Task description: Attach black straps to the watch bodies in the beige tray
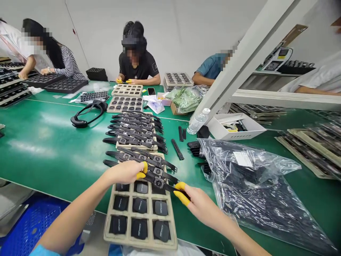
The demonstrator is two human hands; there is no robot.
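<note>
A black smartwatch (159, 182) with its strap stretched out, back side up, hangs over the near tray. My left hand (130, 172), in yellow finger cots, pinches the left part of its strap. On the other side my right hand (195, 202), also with yellow cots on thumb and finger, grips the right strap end. Below them sits a beige tray (108, 236) of square compartments holding black watch heads (140, 205). Just beyond, several strapped watches (142, 158) lie side by side across the trays.
Right of the trays lie loose straps (177, 149), a water bottle (198, 121), a white box (237, 129) and a big clear bag of black straps (255, 192). A black headset (89, 113) rests at left. Co-workers sit opposite; a white post (239, 64) slants at right.
</note>
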